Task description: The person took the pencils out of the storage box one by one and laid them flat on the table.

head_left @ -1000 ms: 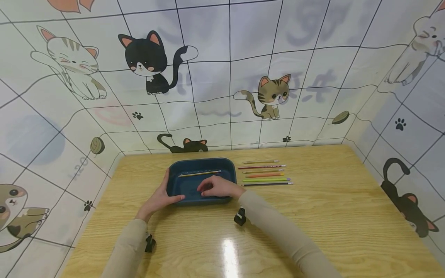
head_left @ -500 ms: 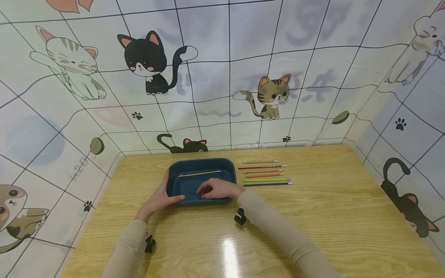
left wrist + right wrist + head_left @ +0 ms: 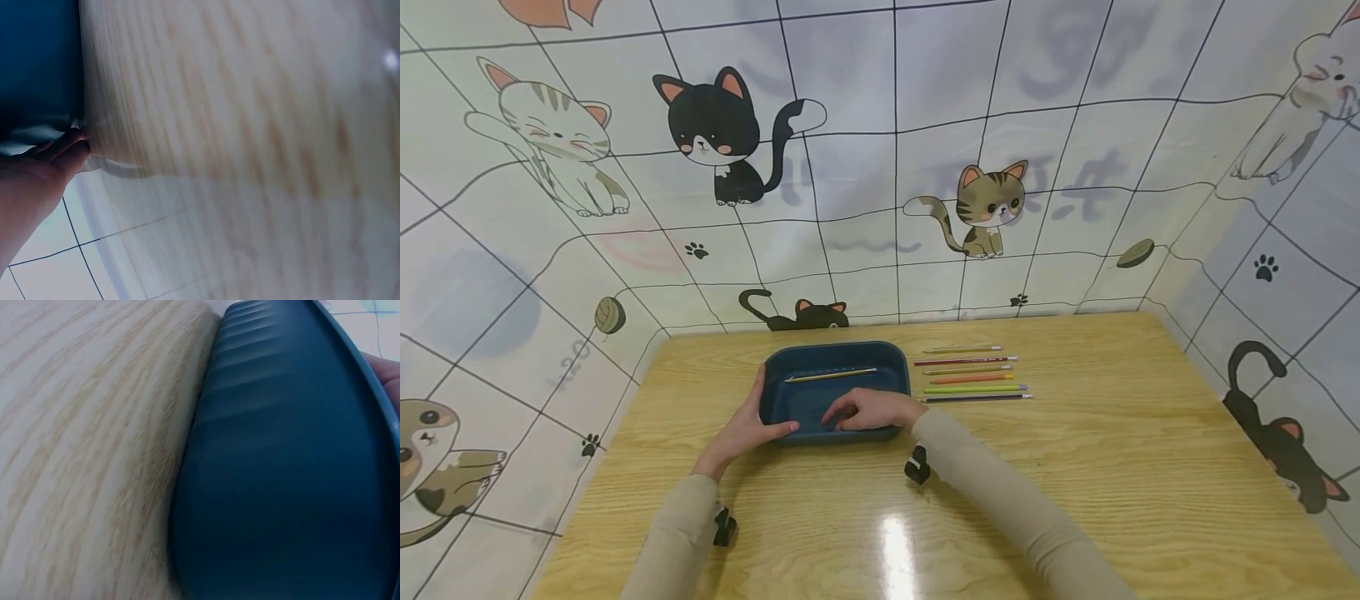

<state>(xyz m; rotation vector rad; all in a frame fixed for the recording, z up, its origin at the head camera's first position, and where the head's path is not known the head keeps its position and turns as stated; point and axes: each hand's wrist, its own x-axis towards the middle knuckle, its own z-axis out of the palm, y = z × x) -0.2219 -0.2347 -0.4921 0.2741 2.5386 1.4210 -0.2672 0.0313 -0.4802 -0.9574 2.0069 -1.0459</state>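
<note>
A dark blue tray [image 3: 895, 367] stands on the wooden table, its ribbed outer wall filling much of the right wrist view. One pencil [image 3: 831, 375] lies inside, toward the back. My left hand [image 3: 748, 423] holds the tray's near left corner, thumb over the front rim and fingers along the left wall. In the left wrist view, fingertips [image 3: 74, 147] touch the tray's side. My right hand [image 3: 872, 408] reaches over the front right part into the tray. Its fingers bend down toward the floor; whether they pinch anything is hidden.
Right of the tray several pencils lie side by side: a red one [image 3: 966, 361], an orange one [image 3: 970, 379], a lime green one [image 3: 973, 388], a dark one [image 3: 977, 398], and others. A cat-patterned cloth [image 3: 865, 167] rises behind the wooden table [image 3: 1075, 433].
My right hand has dipped slightly lower and toward the front inside the tray. The left hand, the tray and the pencils look unmoved.
</note>
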